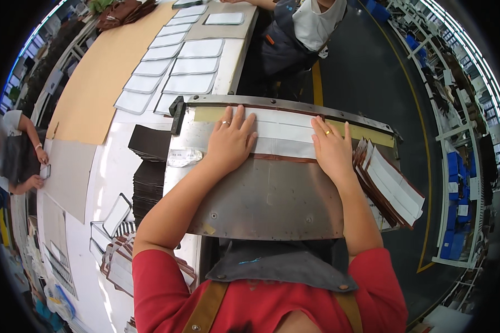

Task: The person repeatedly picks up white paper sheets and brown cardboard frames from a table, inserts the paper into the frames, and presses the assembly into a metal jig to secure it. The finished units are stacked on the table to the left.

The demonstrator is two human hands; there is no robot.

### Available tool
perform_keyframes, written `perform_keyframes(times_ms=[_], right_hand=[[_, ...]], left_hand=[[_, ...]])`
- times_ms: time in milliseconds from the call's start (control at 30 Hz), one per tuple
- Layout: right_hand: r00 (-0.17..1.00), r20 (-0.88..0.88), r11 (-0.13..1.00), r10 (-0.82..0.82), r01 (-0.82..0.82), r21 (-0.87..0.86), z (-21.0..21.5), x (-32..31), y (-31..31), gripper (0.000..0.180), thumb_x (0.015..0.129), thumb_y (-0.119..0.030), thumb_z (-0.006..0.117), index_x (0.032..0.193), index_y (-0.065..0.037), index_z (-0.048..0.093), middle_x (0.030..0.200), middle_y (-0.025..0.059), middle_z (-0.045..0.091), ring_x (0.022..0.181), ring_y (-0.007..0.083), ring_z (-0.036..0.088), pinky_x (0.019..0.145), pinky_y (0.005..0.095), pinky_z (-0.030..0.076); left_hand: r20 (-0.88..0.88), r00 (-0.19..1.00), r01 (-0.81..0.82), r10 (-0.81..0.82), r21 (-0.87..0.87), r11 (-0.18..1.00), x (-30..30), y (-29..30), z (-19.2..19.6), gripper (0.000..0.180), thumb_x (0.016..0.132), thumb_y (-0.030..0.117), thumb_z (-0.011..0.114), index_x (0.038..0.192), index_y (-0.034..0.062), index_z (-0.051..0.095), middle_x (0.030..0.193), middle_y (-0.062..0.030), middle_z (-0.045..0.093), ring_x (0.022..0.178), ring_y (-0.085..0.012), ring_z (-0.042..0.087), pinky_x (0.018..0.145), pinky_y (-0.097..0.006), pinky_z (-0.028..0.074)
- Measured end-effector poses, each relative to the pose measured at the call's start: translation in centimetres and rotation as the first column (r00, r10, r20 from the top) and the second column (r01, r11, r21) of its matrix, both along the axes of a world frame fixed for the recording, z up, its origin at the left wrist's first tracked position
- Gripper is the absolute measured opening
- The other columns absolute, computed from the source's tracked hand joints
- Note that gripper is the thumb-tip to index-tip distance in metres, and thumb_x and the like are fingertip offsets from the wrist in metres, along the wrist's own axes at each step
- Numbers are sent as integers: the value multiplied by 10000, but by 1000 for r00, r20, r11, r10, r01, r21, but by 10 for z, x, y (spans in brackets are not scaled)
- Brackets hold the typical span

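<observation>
My left hand (231, 141) lies flat, fingers spread, on a white-faced leather piece (286, 133) resting on a steel machine plate (272, 194). My right hand (332, 149) presses flat on the same piece's right end. The piece has a brown edge showing along its near side and butts against a yellowish strip (366, 132) under the metal bar (294, 105) at the back of the plate. Each hand wears a ring. Neither hand grips anything.
A fanned stack of white-and-brown pieces (391, 186) sits at the plate's right. Dark stacks (150, 166) stand to the left on a white table, with white panels (178, 66) laid in rows on it farther back. One person sits ahead (305, 28), another at left (19, 150).
</observation>
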State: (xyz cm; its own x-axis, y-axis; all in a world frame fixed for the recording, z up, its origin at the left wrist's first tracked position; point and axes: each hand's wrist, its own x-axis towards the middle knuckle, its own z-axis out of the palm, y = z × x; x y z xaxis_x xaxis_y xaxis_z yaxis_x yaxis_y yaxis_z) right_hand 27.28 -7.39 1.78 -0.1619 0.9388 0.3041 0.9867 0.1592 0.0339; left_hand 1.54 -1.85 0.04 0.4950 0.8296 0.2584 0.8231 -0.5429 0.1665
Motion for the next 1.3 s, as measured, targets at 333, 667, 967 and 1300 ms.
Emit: perform_keyframes(times_ms=[333, 667, 967, 1300], right_hand=[[979, -154, 982, 131, -108, 154, -3, -6, 5, 276, 817, -36, 553, 1079, -45, 640, 1112, 82, 625, 1044, 263, 572, 915, 376, 466], [988, -45, 977, 148, -139, 161, -6, -12, 2, 336, 770, -19, 545, 1101, 9, 597, 1121, 124, 615, 1026, 277, 582, 906, 351, 477], [989, -28, 974, 144, -137, 181, -5, -10, 1, 304, 793, -27, 542, 1087, -23, 621, 1116, 96, 630, 1023, 273, 597, 897, 357, 480], [905, -295, 952, 305, -295, 81, 14, -40, 19, 316, 804, -148, 636, 1100, -41, 611, 1050, 82, 582, 1012, 266, 535, 891, 393, 421]], left_hand=[[1, 999, -49, 49, 153, 987, 4, -2, 4, 421, 906, 327, 523, 1300, 180, 507, 1268, -166, 492, 1175, -366, 465, 1011, -479, 317], [14, 1000, -22, 20, 124, 992, 4, -5, 11, 378, 855, 231, 596, 1199, 78, 559, 1087, -162, 548, 1035, -339, 530, 875, -403, 430], [49, 999, -4, -3, 147, 989, 3, -6, 15, 303, 881, 214, 569, 1159, 95, 588, 1077, -148, 561, 1032, -347, 533, 860, -422, 429], [280, 957, -123, 81, 135, 983, -18, 7, 10, 310, 832, 272, 621, 1072, 81, 576, 1077, -77, 546, 1054, -301, 518, 909, -416, 369]])
